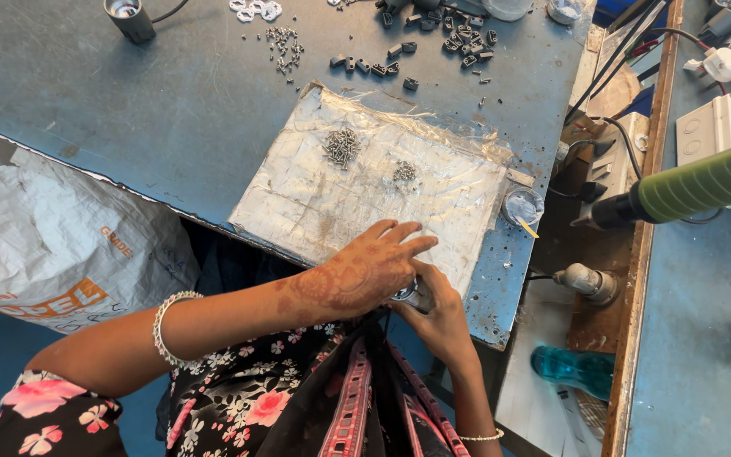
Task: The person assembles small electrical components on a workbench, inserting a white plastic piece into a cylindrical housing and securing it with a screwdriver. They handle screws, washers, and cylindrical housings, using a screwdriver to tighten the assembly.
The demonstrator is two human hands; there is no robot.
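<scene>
The right hand (440, 311) has its grip closed around a small round metal part (406, 294), held just off the near edge of the plastic-covered work pad (315, 203). The left hand (365, 269), patterned with henna, lies over the same part from above, fingers (408, 241) stretched forward onto the pad's near edge; whether that grip pinches the part or only rests on it I cannot tell. A beaded bracelet (167, 326) circles the left wrist.

The pad sits on the blue-grey counter (129, 110). On the pad, beyond the hands, lie two heaps of small screws: a larger one (342, 145) toward its far left and a smaller one (404, 173) to the right of that. Just off the pad's right edge stands a small round clear cup (522, 206) with a yellow stick leaning in it; its other contents are too small to tell.

Beyond the pad's far edge, dark little metal blocks (442, 42) lie scattered, with loose screws (283, 46) to their left. Left of the pad, below the counter edge, slumps a white woven sack (52, 228). Well right of the pad a green ribbed tool handle (704, 182) juts in.
</scene>
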